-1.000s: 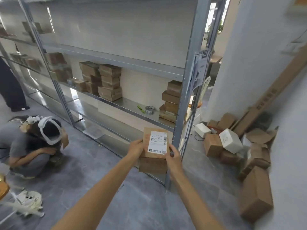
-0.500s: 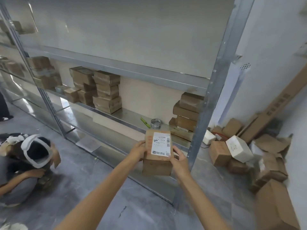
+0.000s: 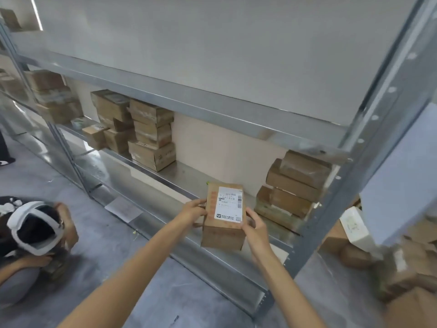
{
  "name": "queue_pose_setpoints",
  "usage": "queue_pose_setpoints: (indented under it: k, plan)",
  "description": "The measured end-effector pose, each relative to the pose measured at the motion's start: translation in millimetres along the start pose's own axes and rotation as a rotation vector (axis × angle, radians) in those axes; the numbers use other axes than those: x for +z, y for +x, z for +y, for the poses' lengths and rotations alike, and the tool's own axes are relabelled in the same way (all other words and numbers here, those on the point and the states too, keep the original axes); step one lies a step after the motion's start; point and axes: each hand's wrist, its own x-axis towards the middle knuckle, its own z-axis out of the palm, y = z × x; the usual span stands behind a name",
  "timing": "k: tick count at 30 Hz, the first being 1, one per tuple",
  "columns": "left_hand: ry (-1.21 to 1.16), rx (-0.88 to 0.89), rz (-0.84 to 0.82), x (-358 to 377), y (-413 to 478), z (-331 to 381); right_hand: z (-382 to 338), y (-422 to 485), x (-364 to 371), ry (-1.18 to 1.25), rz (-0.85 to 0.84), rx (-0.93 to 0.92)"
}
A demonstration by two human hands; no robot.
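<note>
I hold a small brown cardboard box [image 3: 223,235] with a white shipping label on top, in front of the metal shelving unit. My left hand [image 3: 194,211] grips its left side and my right hand [image 3: 256,227] grips its right side. The box hangs at the front edge of the lower steel shelf [image 3: 189,178], in the gap between two stacks of boxes.
A stack of brown boxes [image 3: 293,185] sits on the shelf at right, more stacks [image 3: 151,133] to the left. The upright post [image 3: 369,143] stands right. Loose boxes [image 3: 354,226] litter the floor at right. A person [image 3: 33,235] crouches at lower left.
The view has closed in on the shelf. The box has moved forward and up toward the lower shelf, still held by both hands.
</note>
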Motion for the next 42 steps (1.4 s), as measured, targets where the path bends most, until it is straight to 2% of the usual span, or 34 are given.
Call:
queue_pose_setpoints:
  k: [8, 21, 25, 35, 42]
  plan:
    - [0.019, -0.011, -0.021, -34.4, 80.1, 22.3, 0.0, 84.8, 34.4, -0.016, -0.025, 0.050]
    - [0.013, -0.061, -0.084, -87.8, 179.9, 40.6, 1.8, 165.0, 94.1, -0.008, 0.014, 0.049]
    - [0.053, -0.080, -0.185, -116.9, 226.9, 55.5, 7.7, 192.7, 124.6, -0.006, 0.090, 0.023]
    - [0.245, -0.174, -0.473, -191.5, 296.6, 75.2, 17.3, 222.6, 195.9, 0.112, 0.270, 0.095]
    - [0.270, -0.244, -0.692, -196.2, 307.8, 75.9, 14.7, 242.8, 198.3, 0.061, 0.267, 0.112]
